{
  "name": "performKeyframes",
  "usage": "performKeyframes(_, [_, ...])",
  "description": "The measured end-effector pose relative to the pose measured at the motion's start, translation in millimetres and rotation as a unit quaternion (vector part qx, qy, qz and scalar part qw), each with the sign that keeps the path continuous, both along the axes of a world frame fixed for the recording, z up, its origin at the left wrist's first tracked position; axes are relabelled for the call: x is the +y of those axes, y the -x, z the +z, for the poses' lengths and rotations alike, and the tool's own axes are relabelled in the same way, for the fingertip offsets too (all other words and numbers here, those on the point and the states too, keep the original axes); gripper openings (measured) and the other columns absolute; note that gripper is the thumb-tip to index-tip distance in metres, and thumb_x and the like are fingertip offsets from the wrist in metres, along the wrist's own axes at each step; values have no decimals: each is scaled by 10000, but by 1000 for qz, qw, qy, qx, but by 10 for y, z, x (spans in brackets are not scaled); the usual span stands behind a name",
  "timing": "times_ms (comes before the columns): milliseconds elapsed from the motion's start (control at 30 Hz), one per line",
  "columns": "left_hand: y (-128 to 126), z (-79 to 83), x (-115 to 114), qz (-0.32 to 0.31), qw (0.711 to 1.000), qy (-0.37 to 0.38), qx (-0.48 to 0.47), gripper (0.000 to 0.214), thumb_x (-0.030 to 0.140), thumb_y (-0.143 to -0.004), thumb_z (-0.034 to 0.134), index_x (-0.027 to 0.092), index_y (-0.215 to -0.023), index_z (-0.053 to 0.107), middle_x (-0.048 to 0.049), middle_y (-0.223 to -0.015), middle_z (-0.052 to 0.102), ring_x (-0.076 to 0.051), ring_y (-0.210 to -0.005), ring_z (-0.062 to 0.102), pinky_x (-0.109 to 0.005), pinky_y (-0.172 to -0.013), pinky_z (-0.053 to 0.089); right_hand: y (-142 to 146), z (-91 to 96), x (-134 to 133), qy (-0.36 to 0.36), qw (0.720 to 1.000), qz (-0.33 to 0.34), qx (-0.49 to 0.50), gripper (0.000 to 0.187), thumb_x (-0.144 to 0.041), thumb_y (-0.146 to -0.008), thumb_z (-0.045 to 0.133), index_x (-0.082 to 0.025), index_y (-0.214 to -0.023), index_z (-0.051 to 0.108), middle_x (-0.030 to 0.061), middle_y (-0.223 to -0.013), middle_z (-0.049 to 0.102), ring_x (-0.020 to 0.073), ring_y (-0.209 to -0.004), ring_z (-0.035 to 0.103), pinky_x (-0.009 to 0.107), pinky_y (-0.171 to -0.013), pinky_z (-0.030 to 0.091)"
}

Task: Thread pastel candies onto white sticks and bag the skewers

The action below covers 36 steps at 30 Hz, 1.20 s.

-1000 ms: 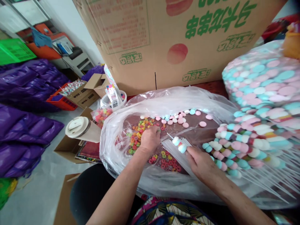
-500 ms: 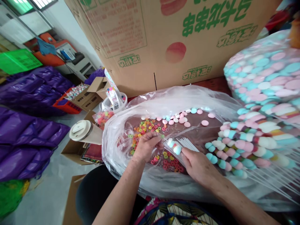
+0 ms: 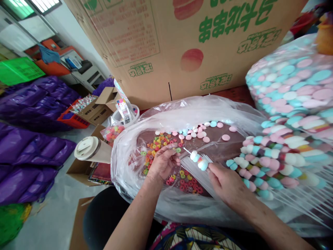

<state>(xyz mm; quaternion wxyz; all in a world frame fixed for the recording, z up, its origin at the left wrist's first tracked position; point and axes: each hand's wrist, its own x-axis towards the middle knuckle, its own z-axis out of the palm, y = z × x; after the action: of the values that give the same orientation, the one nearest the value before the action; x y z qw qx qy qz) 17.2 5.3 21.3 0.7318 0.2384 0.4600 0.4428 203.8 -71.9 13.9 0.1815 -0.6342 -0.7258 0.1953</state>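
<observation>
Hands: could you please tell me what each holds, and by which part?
Right hand pinches a skewer by its stick, just below the candies. Left hand holds a green ring at its fingertips.

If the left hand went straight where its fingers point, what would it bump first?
Probably the bare tip of the skewer held by the right hand. The left hand pinches a green ring candy close beside it.

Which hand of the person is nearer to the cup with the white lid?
Left. The left hand, pinching a green ring candy, is to the right of the cup; the right hand, holding the candy skewer, is farther right.
</observation>
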Motion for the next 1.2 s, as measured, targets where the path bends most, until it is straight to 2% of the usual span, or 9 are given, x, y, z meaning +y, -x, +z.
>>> performKeyframes(167, [21, -25, -35, -16, 1000, 13, 5, 292, 222, -573, 781, 119, -797, 625, -4, -582, 649, -88, -425, 559, -201, -453, 453, 74, 41, -16, 67, 996, 27, -43, 213, -187, -849, 327, -198, -714, 491, 47, -584, 578, 163, -526, 516, 287, -522, 230])
performKeyframes(300, [100, 15, -12, -122, 992, 10, 31, 324, 219, -551, 795, 160, -781, 575, 30, -533, 602, -89, -396, 517, -198, -411, 408, 152, 5, -16, 59, 997, 43, -31, 198, -164, -835, 338, -196, -737, 507, 56, -637, 612, 156, -532, 514, 284, -513, 223])
performKeyframes(433, [64, 43, 202, -186, 954, -80, 220, 270, 346, -693, 697, 174, -869, 586, 17, -602, 602, -84, -410, 476, -200, -407, 348, 93, -64, 31, 12, 996, 10, 89, 258, -268, -871, 314, -222, -637, 412, 10, -543, 520, 143, -504, 467, 259, -518, 298])
performKeyframes(500, [-38, 33, 343, -175, 874, -166, 421, 166, 310, -768, 615, 170, -856, 623, -28, -730, 644, -112, -538, 552, -219, -493, 400, 39, -96, 63, -7, 992, -15, 125, 288, -316, -871, 324, -232, -598, 361, -1, -524, 490, 143, -511, 458, 253, -527, 322])
performKeyframes(600, [-175, 0, 483, -245, 682, -247, 644, 81, 207, -729, 631, 175, -791, 671, -76, -960, 669, -194, -806, 624, -274, -663, 458, -25, -131, 84, -12, 992, -33, 118, 279, -322, -855, 344, -234, -592, 365, 2, -534, 496, 146, -522, 454, 256, -530, 328])
performKeyframes(667, [-181, -18, 498, -265, 640, -268, 670, 91, 196, -729, 624, 189, -797, 684, -73, -987, 674, -208, -864, 622, -287, -714, 462, -50, -145, 78, -3, 994, -40, 104, 266, -316, -853, 339, -232, -605, 386, 8, -545, 510, 147, -515, 452, 259, -528, 330])
performKeyframes(867, [12, -52, 255, -110, 887, -160, 419, 98, 262, -701, 643, 164, -707, 648, 4, -584, 612, -118, -541, 543, -219, -530, 412, -3, -135, 62, -1, 999, -11, 49, 258, -242, -860, 322, -220, -632, 440, 34, -580, 545, 160, -562, 489, 271, -554, 315])
performKeyframes(933, [0, -90, 145, -81, 931, -130, 331, 100, 250, -660, 664, 157, -679, 636, 18, -553, 585, -100, -493, 508, -206, -492, 391, 49, -110, 70, 6, 999, 2, 33, 258, -218, -858, 328, -214, -639, 464, 32, -567, 542, 157, -560, 487, 272, -559, 303])
performKeyframes(1200, [-193, -88, -18, 29, 916, -195, 348, 125, 164, -631, 638, 179, -745, 687, 27, -643, 629, -100, -606, 547, -198, -583, 427, 119, -42, 27, 37, 999, -19, -32, 235, -190, -857, 342, -192, -724, 534, 52, -601, 578, 165, -558, 514, 283, -532, 239])
